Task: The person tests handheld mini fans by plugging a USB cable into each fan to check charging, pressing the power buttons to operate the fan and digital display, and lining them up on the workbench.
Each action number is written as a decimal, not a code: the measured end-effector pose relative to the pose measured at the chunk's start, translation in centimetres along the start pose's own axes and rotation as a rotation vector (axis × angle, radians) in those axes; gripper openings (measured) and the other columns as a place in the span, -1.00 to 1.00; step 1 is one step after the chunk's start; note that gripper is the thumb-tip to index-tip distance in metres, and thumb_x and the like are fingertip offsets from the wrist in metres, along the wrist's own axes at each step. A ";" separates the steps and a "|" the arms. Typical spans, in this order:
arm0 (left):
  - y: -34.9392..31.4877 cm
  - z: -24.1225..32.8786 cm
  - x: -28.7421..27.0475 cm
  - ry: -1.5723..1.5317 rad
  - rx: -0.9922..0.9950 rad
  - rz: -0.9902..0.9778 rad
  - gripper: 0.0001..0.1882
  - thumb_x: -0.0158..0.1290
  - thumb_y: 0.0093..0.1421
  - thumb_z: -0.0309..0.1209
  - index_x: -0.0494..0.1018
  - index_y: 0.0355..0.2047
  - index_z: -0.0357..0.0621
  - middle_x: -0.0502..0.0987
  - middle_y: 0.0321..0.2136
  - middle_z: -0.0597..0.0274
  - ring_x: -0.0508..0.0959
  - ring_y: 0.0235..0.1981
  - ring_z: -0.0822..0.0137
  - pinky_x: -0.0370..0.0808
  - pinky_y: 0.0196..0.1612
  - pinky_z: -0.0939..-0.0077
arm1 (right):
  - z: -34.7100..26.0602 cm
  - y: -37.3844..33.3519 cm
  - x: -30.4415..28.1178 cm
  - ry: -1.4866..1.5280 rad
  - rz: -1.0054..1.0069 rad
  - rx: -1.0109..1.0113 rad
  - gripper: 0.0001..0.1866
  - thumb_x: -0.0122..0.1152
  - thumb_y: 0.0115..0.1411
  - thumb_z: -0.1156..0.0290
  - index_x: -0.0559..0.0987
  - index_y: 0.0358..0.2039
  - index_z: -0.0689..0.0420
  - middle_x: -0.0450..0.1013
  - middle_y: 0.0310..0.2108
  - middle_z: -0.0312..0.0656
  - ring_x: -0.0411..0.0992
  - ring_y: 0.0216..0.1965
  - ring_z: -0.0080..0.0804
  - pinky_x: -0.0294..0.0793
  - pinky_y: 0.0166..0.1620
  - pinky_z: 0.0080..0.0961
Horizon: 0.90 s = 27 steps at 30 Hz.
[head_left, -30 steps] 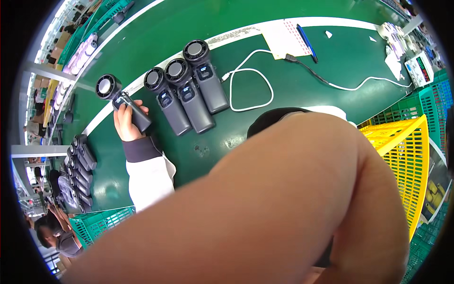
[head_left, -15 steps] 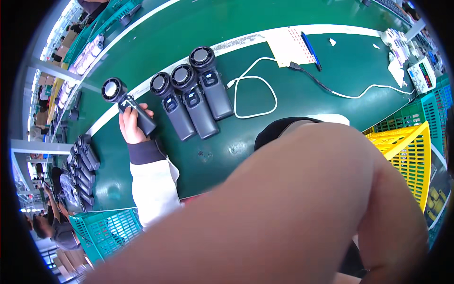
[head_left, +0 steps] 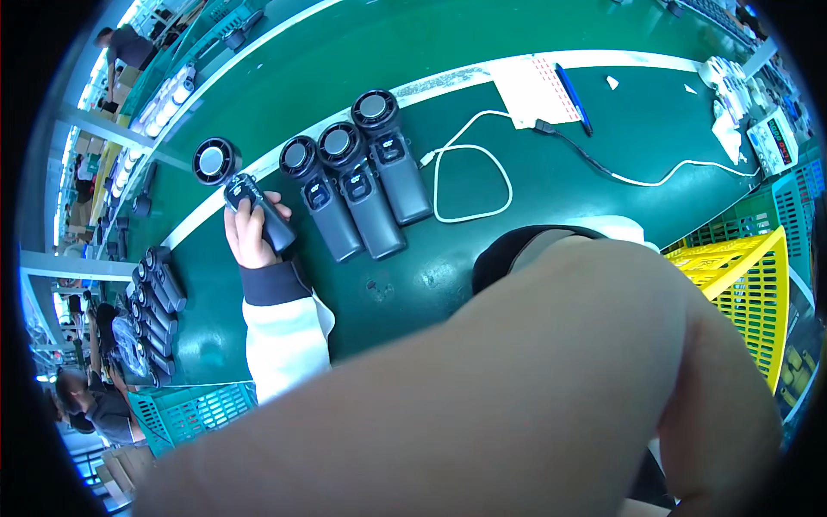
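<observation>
My left hand (head_left: 249, 239) is closed around the dark grey body of a handheld fan (head_left: 274, 226), its fingers over the front near the small display. The fan's round head points up and away to the left. Just to the right, a row of three similar handheld fans (head_left: 372, 214) lies on the green table, round heads at the far end. My right hand (head_left: 517, 362) looms blurred and very large close up, covering the lower middle. Its dark cuff (head_left: 498, 257) shows beyond it, and its fingers cannot be made out.
A white cable (head_left: 472, 217) loops beside the fans towards a small meter (head_left: 773, 142) at the right. A marked paper sheet (head_left: 527, 93) and blue pen (head_left: 575, 102) lie beyond. Several more fans (head_left: 159, 302) sit at the left edge. Yellow (head_left: 748, 280) and teal baskets (head_left: 196, 411) flank the table.
The whole view has shifted slightly, so the table things sit a little lower and further right. My left hand keeps its fan. Another person now shows at the upper left.
</observation>
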<state>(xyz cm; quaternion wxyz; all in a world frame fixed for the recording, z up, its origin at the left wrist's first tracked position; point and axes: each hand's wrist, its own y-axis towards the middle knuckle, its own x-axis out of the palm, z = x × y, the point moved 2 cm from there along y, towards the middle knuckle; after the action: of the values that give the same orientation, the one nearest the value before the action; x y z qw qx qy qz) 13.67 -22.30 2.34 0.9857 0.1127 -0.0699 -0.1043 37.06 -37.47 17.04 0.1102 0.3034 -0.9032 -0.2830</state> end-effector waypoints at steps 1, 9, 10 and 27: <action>0.0 0.1 0.0 0.005 -0.003 0.004 -0.67 -0.18 0.07 -0.46 0.18 -0.14 -0.33 0.45 -0.41 -0.09 0.46 -0.57 0.23 0.42 -0.41 0.49 | 0.0 0.1 0.0 0.000 -0.001 -0.002 -0.75 0.10 0.06 0.38 0.52 -0.25 0.21 0.49 -0.36 -0.13 0.43 -0.43 -0.53 0.40 -0.29 -0.75; 1.3 -0.5 -0.9 0.040 -0.118 -0.020 -0.67 -0.18 0.06 -0.46 0.18 -0.14 -0.31 0.44 -0.40 -0.09 0.47 -0.55 0.23 0.42 -0.41 0.48 | 0.3 0.4 0.6 -0.015 -0.026 0.022 -0.75 0.11 0.05 0.39 0.52 -0.25 0.21 0.49 -0.35 -0.12 0.43 -0.43 -0.53 0.40 -0.29 -0.75; 1.2 -0.6 -1.1 0.053 -0.152 -0.030 -0.67 -0.18 0.06 -0.47 0.18 -0.14 -0.31 0.44 -0.39 -0.09 0.47 -0.54 0.22 0.42 -0.41 0.48 | 0.3 0.3 0.7 -0.021 -0.028 0.024 -0.75 0.11 0.05 0.39 0.52 -0.25 0.21 0.49 -0.35 -0.12 0.43 -0.44 -0.53 0.41 -0.29 -0.75; 1.6 -2.1 -2.0 0.271 -0.196 0.083 -0.69 -0.07 0.06 -0.36 0.34 -0.25 -0.35 0.44 -0.37 -0.04 0.44 -0.45 0.21 0.39 -0.34 0.51 | -0.1 0.8 0.1 -0.151 -0.034 0.012 -0.75 0.12 0.04 0.41 0.53 -0.25 0.21 0.48 -0.33 -0.09 0.42 -0.44 -0.52 0.42 -0.28 -0.73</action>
<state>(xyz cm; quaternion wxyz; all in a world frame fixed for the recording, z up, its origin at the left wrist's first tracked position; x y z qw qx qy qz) 12.41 -19.92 0.45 0.9958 0.0259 0.0695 -0.0536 36.61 -37.03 17.62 0.0349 0.2973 -0.9053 -0.3015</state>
